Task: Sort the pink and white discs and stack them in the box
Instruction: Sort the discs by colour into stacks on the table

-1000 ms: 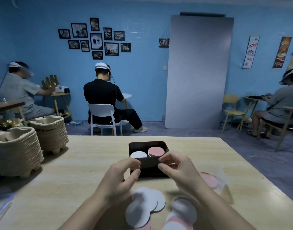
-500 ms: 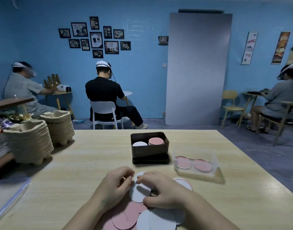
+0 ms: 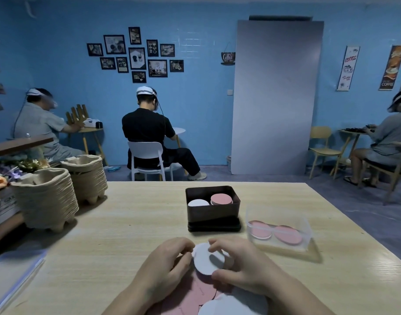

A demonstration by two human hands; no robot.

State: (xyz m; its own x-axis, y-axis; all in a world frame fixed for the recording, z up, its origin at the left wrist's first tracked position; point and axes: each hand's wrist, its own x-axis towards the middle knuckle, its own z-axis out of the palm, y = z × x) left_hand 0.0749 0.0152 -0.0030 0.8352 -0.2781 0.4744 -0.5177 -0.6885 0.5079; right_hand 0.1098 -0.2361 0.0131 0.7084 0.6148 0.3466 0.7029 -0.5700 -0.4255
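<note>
Disc: white disc was pinched at its 3 o'clock rim by right hand, with left hand curled against its 9 o'clock rim.
Place: it was held over loose discs on counter; box lay at 12 o'clock.
Risk: a second disc could be carried along unnoticed, stuck beneath.
Mix-up: white stack sat at 9 o'clock in the box and pink stack at 3 o'clock; a hurried drop could land on pink.

1. Dim, blue-tinted room light; no glare.
2. Soft shadows fall near and right of the clear tub and paper trays; the pink discs at the bottom edge lie in shade.
3. Wide-angle bending bows the table edges.
4. The seated person at far left is smeared.
</note>
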